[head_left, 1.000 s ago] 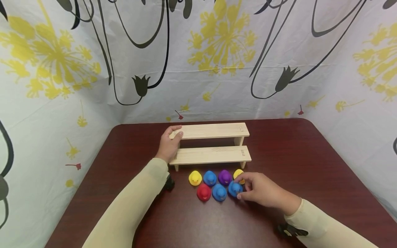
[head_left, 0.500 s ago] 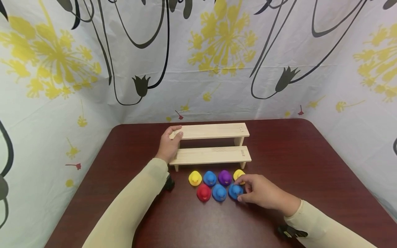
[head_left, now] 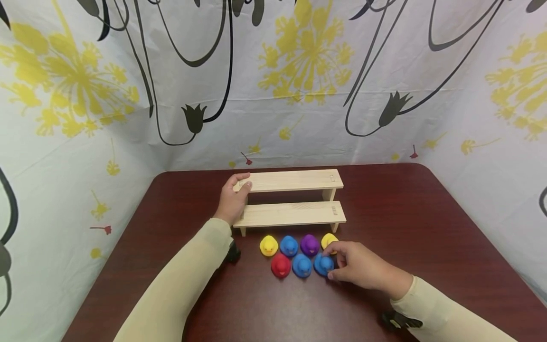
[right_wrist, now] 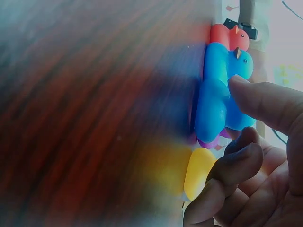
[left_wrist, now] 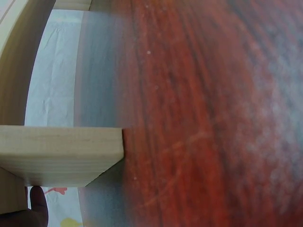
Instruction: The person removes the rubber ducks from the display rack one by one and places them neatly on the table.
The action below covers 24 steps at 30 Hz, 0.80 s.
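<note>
My left hand [head_left: 232, 202] grips the left end of a two-step pale wooden shelf [head_left: 295, 180], its thumb lying along the top step's edge. One of its fingertips [left_wrist: 38, 201] shows beside a wooden support [left_wrist: 61, 151] in the left wrist view. With thumb and fingers, my right hand [head_left: 363, 266] pinches a blue rubber duck [head_left: 323, 265] at the right end of the front row. Beside that duck stand another blue duck [head_left: 302, 266] and a red duck [head_left: 280, 266]. Behind are a yellow duck [head_left: 268, 246], a blue one [head_left: 288, 246], a purple one [head_left: 309, 245] and a partly hidden yellow duck [head_left: 329, 241].
The shelf stands behind the ducks on a dark red-brown table [head_left: 273, 308]. Both of its steps are bare. A white patterned cloth [head_left: 273, 133] hangs around the table's back and sides.
The pinched blue duck and my right hand have shifted very slightly toward the front. My left hand and the shelf have stayed put.
</note>
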Tool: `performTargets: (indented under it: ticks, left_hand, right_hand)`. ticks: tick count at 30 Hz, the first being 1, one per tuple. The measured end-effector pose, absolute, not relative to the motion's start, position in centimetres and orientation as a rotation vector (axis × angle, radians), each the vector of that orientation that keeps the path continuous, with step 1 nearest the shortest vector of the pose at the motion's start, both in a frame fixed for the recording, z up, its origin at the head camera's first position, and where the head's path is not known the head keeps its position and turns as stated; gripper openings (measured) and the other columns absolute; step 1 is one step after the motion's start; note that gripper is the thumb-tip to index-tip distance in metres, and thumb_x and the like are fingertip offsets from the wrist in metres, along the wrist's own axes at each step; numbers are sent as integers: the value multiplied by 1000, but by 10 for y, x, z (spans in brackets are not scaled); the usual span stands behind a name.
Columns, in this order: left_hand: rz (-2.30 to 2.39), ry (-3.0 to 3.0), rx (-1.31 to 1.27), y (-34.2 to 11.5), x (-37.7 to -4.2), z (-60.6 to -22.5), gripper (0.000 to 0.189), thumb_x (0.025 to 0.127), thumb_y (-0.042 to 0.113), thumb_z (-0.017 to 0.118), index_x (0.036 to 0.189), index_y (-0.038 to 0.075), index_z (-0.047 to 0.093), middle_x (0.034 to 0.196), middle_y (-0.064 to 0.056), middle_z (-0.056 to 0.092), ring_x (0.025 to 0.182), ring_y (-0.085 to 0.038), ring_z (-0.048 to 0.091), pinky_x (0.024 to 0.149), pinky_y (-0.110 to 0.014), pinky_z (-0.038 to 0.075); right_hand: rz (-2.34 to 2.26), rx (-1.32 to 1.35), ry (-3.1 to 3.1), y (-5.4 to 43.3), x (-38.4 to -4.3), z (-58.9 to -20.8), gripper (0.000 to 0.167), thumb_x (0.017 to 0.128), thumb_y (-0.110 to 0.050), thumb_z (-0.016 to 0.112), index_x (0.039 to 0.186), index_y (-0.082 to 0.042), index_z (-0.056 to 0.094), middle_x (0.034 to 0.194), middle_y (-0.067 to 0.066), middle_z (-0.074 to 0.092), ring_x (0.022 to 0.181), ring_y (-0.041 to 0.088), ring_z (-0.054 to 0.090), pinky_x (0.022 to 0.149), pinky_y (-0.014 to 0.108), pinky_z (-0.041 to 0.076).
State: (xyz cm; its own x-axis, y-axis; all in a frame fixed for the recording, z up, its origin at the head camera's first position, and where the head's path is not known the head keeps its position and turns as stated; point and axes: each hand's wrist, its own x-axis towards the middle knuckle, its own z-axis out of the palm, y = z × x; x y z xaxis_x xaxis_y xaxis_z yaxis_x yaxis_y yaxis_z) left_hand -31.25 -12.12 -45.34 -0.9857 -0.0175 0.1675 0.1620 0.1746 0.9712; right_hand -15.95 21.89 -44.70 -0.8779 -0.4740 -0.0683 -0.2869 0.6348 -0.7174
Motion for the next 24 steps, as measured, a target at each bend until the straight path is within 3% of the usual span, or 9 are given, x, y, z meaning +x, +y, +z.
performTargets:
  ticks: [11,24]
  left_hand:
    - [-1928,-2294,-153,-122,-313,-453,34,108,25,62,140,14,63,158,-7,49,148,-24,41,124,-49,32]
    - [-1941,-2293,-151,-122,-314,-455,37,107,26,63,142,14,62,159,-7,48,148,-25,41,124,-51,32]
  right_hand:
    - [-1057,-601,2604,218,-159,-448,34,82,-17,90,108,-16,68,65,-9,51,56,4,48,51,24,42]
    - [-1019,-621,2602,219,-160,-445,38,81,-21,91,111,-18,68,65,-9,52,56,4,49,52,24,43]
